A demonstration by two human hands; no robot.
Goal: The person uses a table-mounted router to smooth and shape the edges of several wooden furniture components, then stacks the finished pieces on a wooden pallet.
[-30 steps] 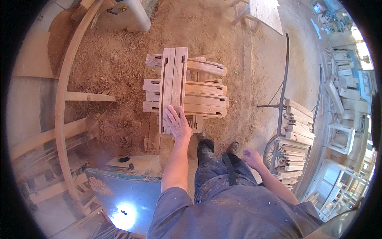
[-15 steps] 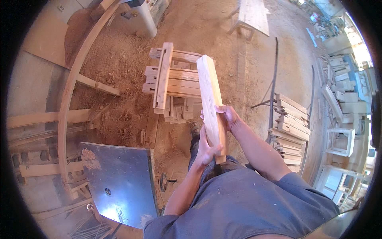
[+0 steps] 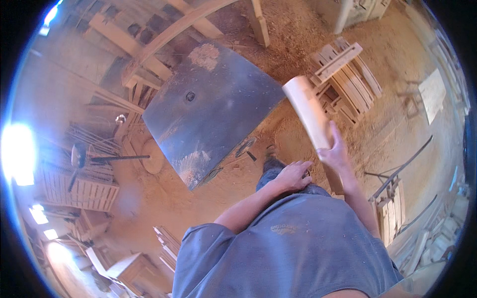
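My right hand grips a long pale wooden board near its middle, its upper end pointing up and left toward the dark metal machine table. My left hand rests loosely against my thigh with nothing in it, fingers slightly spread. A stack of similar wooden pieces lies on the sawdust floor beyond the board.
Sawdust covers the floor. Curved wooden beams lie at the upper left, slatted crates at the left, and stacked timber at the right. A hand wheel sits below the machine table.
I have turned left from the wood stack toward the metal table. The board was held in both hands; now only my right hand holds it and my left hand has dropped to my thigh.
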